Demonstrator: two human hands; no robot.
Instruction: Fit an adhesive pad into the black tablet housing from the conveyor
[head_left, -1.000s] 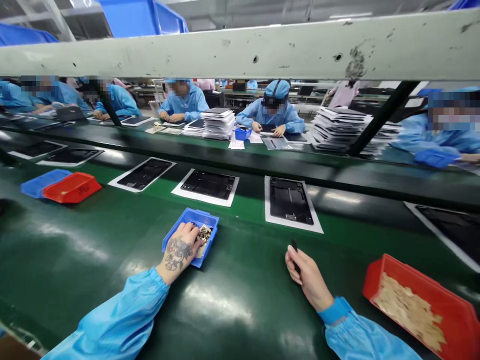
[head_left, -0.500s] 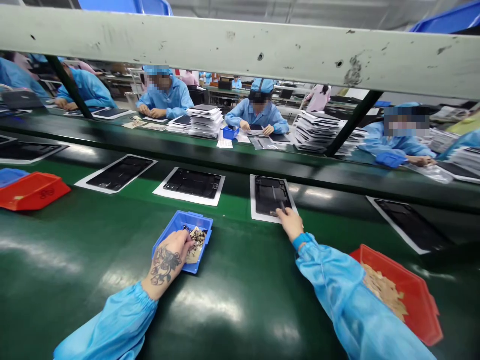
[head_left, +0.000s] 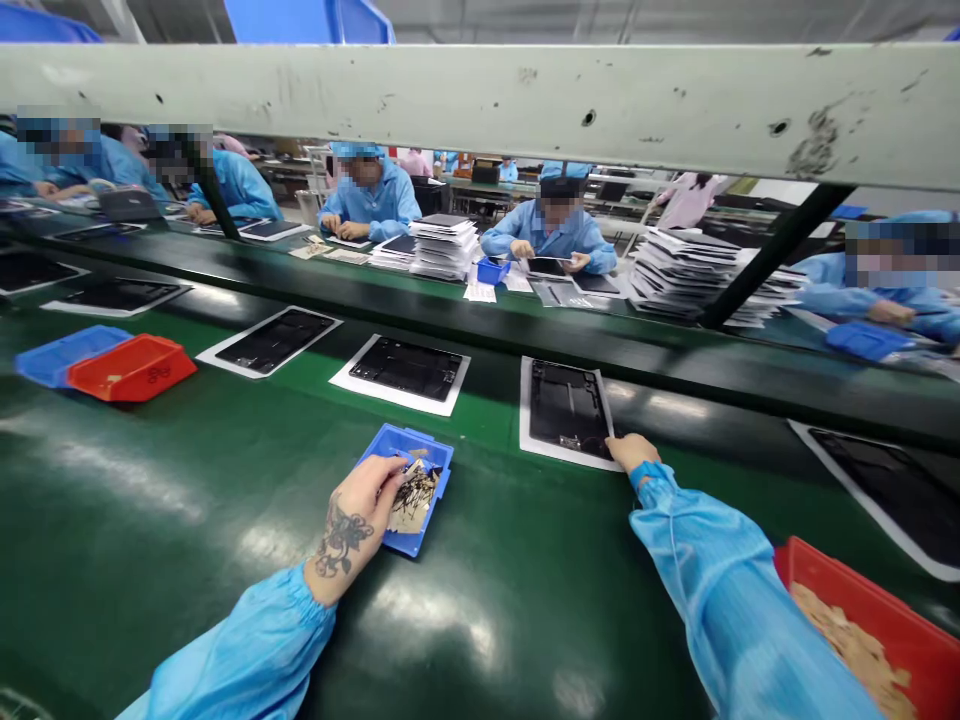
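Two hands work mid-frame: the left hand (head_left: 358,510) dips curled fingers into the small blue plastic tray (head_left: 409,487) of parts, while the right hand (head_left: 631,452) rests on the black panel on white backing (head_left: 568,410), grip unclear. Bare green belt (head_left: 150,520) spreads lower left; a red bin (head_left: 892,625) crowds lower right.

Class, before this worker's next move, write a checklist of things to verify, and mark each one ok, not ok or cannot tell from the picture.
1. Left hand in the blue tray, on the small parts: ok.
2. Part pinched in the left grip: cannot tell.
3. Right hand at the near corner of the black panel: ok.
4. Right hand holding anything: cannot tell.
5. Panel lying flat on its white sheet: ok.
6. Red bin stocked, by the right sleeve: ok.
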